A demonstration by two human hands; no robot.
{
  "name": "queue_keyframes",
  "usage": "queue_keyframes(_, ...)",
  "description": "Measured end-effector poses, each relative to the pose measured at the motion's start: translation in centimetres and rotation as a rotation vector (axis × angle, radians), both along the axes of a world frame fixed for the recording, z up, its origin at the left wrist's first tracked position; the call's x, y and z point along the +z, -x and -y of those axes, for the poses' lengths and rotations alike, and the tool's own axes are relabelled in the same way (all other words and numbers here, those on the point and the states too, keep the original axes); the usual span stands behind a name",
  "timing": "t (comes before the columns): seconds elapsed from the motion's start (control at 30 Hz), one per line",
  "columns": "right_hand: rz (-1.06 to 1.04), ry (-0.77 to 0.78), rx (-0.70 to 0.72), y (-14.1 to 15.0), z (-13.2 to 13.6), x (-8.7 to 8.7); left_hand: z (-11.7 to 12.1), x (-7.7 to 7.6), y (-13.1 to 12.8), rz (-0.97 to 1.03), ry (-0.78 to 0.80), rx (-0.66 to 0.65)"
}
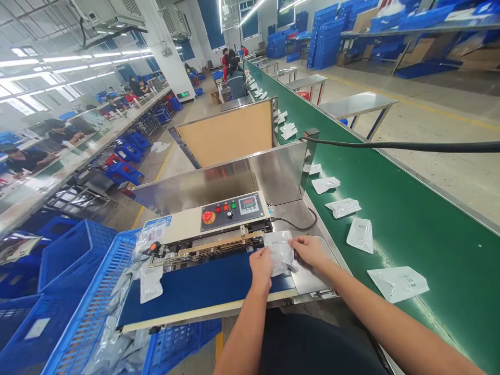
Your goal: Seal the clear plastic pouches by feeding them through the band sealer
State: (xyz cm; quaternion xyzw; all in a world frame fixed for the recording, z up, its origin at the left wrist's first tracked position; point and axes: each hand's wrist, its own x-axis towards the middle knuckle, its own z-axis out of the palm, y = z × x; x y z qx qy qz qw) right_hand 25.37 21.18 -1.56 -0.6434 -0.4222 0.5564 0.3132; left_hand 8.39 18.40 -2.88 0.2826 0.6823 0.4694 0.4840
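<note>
Two hands, one pouch, at the blue belt's right end

The left hand [261, 266] and right hand [308, 251], fingers nearly closed, pinch opposite edges of one white pouch [280, 252]. One more pouch [150, 283] lies at the blue belt [207, 292]'s left end, bare belt between. Five pouches line the green belt [437, 234]'s near left side, others farther off; its right side is open.

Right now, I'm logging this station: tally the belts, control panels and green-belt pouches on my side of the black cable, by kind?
White pouches: 5
Belts, green and blue: 2
Control panel: 1
Total: 8
</note>
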Motion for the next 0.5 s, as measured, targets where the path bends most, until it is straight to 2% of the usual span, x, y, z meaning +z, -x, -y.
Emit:
queue_keyframes(0.07, 0.014, 0.002, 0.060, 1.9, -0.9, 0.1, 0.1, -0.2, 1.4, 0.024, -0.005, 0.033)
queue_keyframes(0.17, 0.047, -0.036, 0.163, 3.9, -0.9, 0.8, 1.2, -0.1, 3.9, -0.003, -0.042, 0.076)
queue_keyframes(0.27, 0.121, -0.163, 0.260, 2.9, 0.5, 1.6, 2.7, -0.1, 6.2, -0.081, -0.062, 0.133)
queue_keyframes(0.3, 0.160, -0.209, 0.256, 1.5, 1.2, 1.6, 3.3, 0.0, 6.9, -0.115, -0.063, 0.166)
queue_keyframes(0.37, 0.271, -0.243, 0.146, -3.0, 2.6, 0.8, 4.9, 0.2, 8.2, -0.225, -0.071, 0.253)
queue_keyframes(0.43, 0.443, -0.158, -0.090, -9.2, 4.5, -1.0, 6.9, 0.5, 9.0, -0.377, -0.106, 0.335)
queue_keyframes(0.5, 0.708, -0.005, -0.331, -15.8, 6.9, -3.6, 8.8, 0.8, 9.4, -0.501, -0.173, 0.389)
